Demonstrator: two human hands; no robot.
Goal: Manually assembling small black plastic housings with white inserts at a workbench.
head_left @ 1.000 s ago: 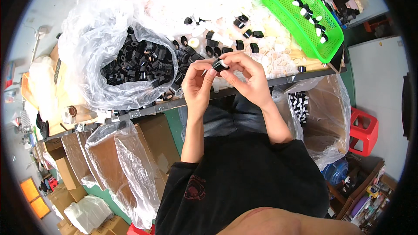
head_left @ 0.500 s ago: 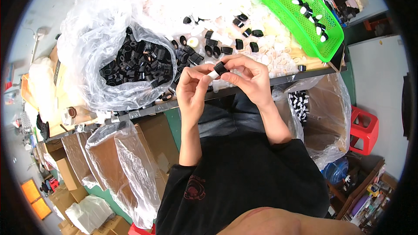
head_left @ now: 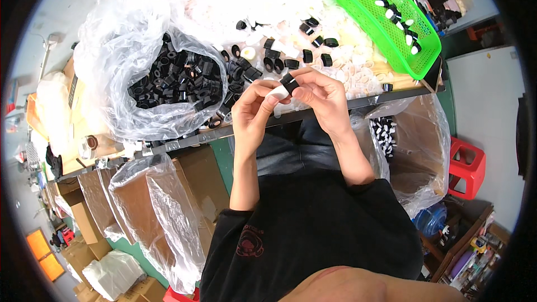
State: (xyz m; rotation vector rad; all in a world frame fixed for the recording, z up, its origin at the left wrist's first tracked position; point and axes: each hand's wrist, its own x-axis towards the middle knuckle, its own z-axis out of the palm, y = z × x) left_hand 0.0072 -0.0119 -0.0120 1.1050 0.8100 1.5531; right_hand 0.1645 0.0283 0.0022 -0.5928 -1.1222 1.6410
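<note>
I saw L hand [head_left: 254, 113] pinching a white pc [head_left: 278, 94], R hand [head_left: 324, 96] a blk cap [head_left: 289, 83], fingertips nearly closed; pcs touched near bench [head_left: 358, 101] edge, prob. held two-handed for control. Open bag [head_left: 114, 86] of blk parts [head_left: 179, 78] sat L, likely for quick reach.

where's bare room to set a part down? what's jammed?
Free: the green basket's left side, beside the black-and-white pieces. A small table patch by the brown roll, far left, looks bare.
Crowded: beyond the left hand and right hand, with black caps and white rings. Plastic bag is packed with black caps.
</note>
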